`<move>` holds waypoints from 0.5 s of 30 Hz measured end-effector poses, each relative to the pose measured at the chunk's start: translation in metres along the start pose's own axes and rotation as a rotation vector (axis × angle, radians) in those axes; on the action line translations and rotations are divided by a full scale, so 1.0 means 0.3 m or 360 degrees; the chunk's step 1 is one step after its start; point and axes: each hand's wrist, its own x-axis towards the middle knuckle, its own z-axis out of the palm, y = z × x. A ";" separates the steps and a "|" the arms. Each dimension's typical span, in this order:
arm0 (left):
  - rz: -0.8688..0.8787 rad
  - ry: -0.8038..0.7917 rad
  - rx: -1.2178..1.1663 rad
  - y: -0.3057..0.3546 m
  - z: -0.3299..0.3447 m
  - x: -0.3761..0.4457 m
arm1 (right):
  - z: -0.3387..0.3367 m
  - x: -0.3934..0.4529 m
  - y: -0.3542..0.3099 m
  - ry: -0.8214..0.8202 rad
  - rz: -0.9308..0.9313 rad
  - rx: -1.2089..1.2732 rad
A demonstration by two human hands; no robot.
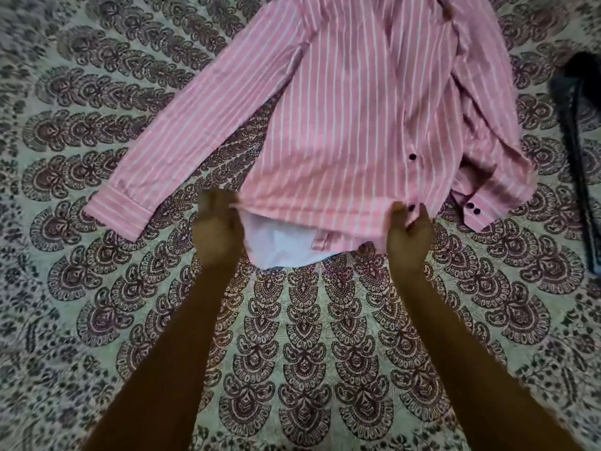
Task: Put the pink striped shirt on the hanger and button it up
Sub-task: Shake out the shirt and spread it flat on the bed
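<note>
Pink striped shirt [341,125] spread on patterned bedsheet [292,336] — left hand [217,232], right hand [409,236] pinching its near hem

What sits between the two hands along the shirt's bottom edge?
In the head view, the shirt hem, with its pale inside showing beneath, spans from the left hand to the right hand.

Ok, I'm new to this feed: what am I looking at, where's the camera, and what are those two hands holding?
There is no machine here: a person works with two bare hands. The single picture comes from a camera worn on the head, looking forward and down. A pink striped shirt lies on a patterned bedspread, one sleeve stretched to the left. The left hand and the right hand each pinch the shirt's bottom hem with their fingers. A dark object lies at the right edge; I cannot tell what it is.
</note>
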 end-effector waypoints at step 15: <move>-0.0327 -0.0561 0.0328 -0.250 -0.031 -0.143 | 0.030 -0.162 0.060 -0.0577 0.0397 -0.0131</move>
